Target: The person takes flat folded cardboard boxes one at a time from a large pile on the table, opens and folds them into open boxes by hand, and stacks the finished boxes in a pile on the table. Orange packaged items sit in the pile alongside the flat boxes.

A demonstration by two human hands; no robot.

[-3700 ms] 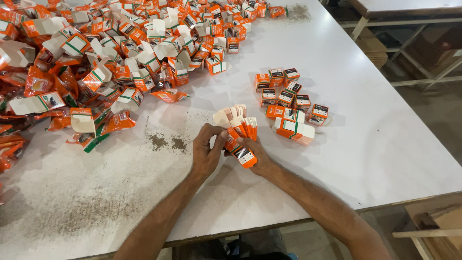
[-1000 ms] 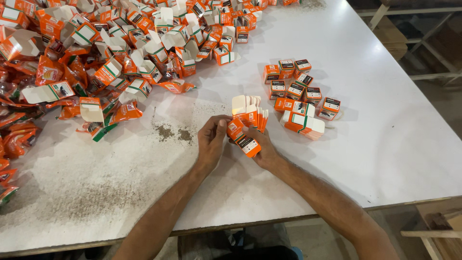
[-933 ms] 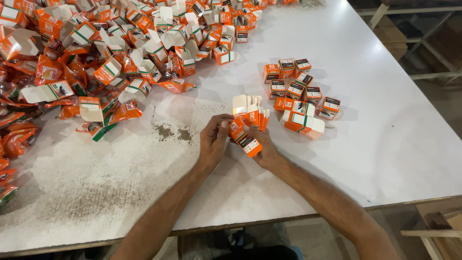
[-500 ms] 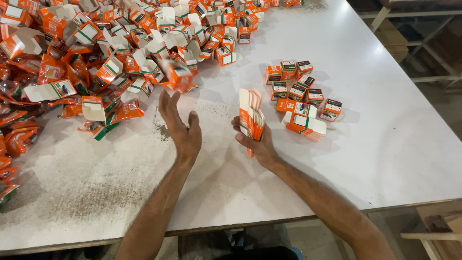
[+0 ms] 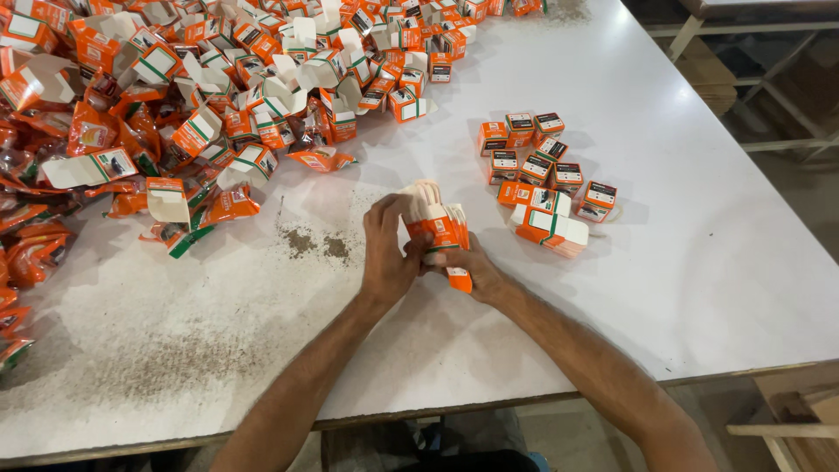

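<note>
White table (image 5: 664,262), left hand (image 5: 387,253) and right hand (image 5: 472,271) clasping one carton stack (image 5: 434,223)

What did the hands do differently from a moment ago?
Half a second ago the left hand was lifted, open, away from the stack of flat orange cartons, which the right hand held alone. Now the left hand has come back and grips the stack again, so both hold it. The cluster of closed small boxes and the heap of open cartons on the white table lie as before.
</note>
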